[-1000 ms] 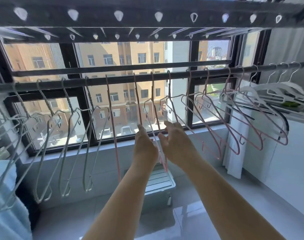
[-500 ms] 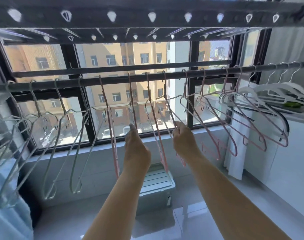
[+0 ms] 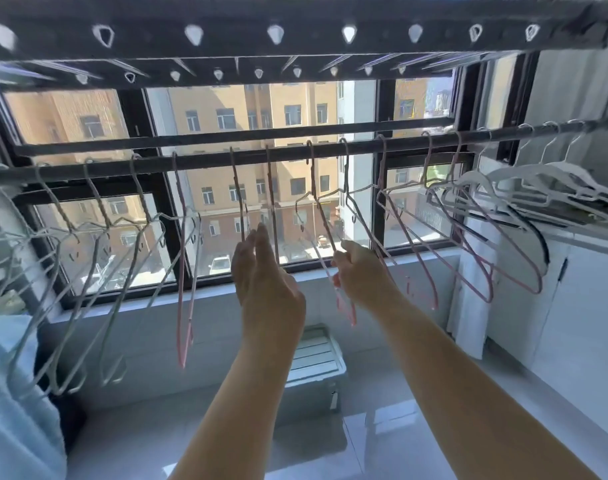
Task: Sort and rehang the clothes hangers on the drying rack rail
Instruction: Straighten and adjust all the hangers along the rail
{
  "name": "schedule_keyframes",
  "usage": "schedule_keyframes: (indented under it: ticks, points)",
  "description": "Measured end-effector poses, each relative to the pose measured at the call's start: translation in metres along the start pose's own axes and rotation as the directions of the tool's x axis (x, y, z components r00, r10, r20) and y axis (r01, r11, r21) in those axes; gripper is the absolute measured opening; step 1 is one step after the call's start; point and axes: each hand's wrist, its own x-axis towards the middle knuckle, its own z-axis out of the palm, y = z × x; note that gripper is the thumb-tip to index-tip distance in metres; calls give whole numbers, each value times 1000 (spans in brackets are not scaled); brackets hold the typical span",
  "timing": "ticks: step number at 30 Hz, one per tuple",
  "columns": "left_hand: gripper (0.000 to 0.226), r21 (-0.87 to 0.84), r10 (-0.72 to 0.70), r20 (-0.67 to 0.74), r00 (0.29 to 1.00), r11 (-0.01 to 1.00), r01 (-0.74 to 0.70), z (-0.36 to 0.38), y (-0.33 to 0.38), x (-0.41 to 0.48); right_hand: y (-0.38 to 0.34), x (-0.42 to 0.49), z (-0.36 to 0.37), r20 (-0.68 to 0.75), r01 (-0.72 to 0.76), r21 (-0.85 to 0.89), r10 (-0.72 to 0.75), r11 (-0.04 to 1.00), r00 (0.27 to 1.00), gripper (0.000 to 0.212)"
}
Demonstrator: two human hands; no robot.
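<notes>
A dark rail (image 3: 205, 159) runs across the window. Pale grey wire hangers (image 3: 98, 271) hang along its left part, pink hangers (image 3: 413, 237) along the middle, and white hangers (image 3: 537, 174) at the right end. My right hand (image 3: 361, 275) is shut on the sloping arm of a pink hanger (image 3: 321, 216), whose lower corner (image 3: 347, 308) shows below my fist. My left hand (image 3: 261, 282) is raised with straight fingers against two edge-on pink hangers (image 3: 272, 202); their lower parts are hidden behind it. Another pink hanger (image 3: 184, 306) hangs free to the left.
Overhead runs a dark rack beam (image 3: 306, 15) with teardrop holes. A white plastic box (image 3: 313, 362) stands on the floor under the window sill. A white counter and cabinet (image 3: 579, 306) line the right wall. Pale blue cloth (image 3: 4, 393) hangs at the far left.
My hands, together at the centre a second ago, have spread apart. The right hand has drawn a pink hanger rightwards along the rail, and the left has moved left and up.
</notes>
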Motion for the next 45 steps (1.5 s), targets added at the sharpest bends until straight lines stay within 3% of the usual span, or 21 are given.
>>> schedule_keyframes:
  ticks: [3,6,9,12,16,17,19,21,24,26,28,31,34,36,39,43,45]
  points:
    - [62,-64,110,-17,994,992,-111,6,24,-7,1,-12,-18,-118,169,-260,-205,951,972,38]
    - [53,-207,157,91,983,969,-135,22,49,-11,11,-13,-40,-223,234,-356,-325,905,919,38]
    - [43,-279,130,200,971,958,-71,43,70,-4,23,-15,-53,-126,140,-282,-182,949,975,44]
    - [43,-188,12,333,943,981,54,65,82,10,42,-16,-49,9,17,-221,-15,975,1000,49]
    - [41,-27,-200,497,845,969,245,90,81,19,60,-16,-44,60,-68,-116,75,991,995,23]
    - [40,-4,-228,500,836,964,265,94,79,19,62,-17,-43,56,-66,-89,71,994,996,16]
    - [35,-2,-250,488,836,958,288,102,73,18,64,-18,-41,25,-38,-27,39,999,999,29]
    - [28,-55,-254,479,840,947,317,107,67,18,68,-19,-38,-6,-20,43,20,999,1000,39]
    - [16,-181,-235,475,848,917,356,110,65,18,70,-23,-37,-52,1,179,8,984,999,36]
    - [36,-220,-220,472,854,908,355,112,64,19,70,-25,-38,-62,1,288,18,958,998,31]
    - [41,-261,-211,472,856,894,364,112,65,18,74,-24,-37,-54,10,361,11,932,998,27]
    - [42,-309,-210,469,858,871,382,112,65,18,75,-24,-37,-48,-7,387,27,922,998,26]
    - [23,-368,-182,471,863,848,380,112,61,19,76,-22,-36,-40,-26,385,44,923,998,28]
    - [29,-359,-166,473,865,861,361,112,59,20,73,-24,-36,-47,-12,332,30,943,998,29]
    - [42,-317,-147,472,869,892,323,112,52,21,67,-32,-41,-75,60,33,-57,998,996,32]
    - [64,-260,-83,380,921,946,192,111,51,17,61,-38,-63,-360,148,-279,-246,949,900,28]
    - [61,-310,-10,279,960,946,100,110,57,16,67,-31,-69,-389,90,-316,-215,944,896,33]
